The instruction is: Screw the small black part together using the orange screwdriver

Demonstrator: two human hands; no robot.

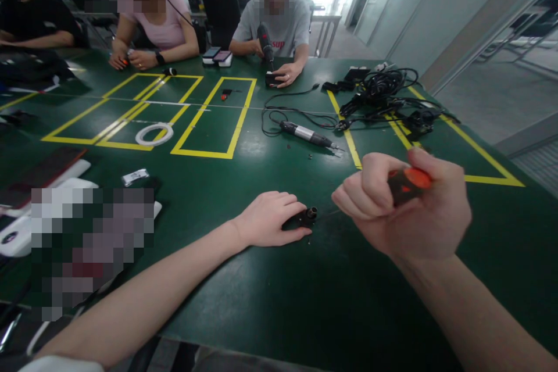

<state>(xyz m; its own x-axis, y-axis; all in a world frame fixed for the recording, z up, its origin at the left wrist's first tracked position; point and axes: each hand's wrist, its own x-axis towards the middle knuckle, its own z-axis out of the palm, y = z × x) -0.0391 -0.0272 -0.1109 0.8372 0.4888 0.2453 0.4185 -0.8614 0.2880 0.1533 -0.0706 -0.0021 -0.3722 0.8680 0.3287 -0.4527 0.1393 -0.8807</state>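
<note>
My left hand (274, 220) lies low on the green tabletop (279, 296), its fingers closed around a small black part (307, 217) with a round socket at its near end. My right hand (418, 232) is wrapped round the dark handle of a screwdriver (408, 185) with an orange end. Its thin shaft points left toward the black part; whether the tip touches the part cannot be made out. A tiny screw-like bit (309, 241) lies just below my left fingers.
An electric screwdriver (307, 134) with a cord lies ahead. Tangled black cables (381, 93) are at back right. A white ring (154, 134) sits left within yellow tape. Across the table, a person in grey (274, 29) holds a power driver (265, 43) on a black piece.
</note>
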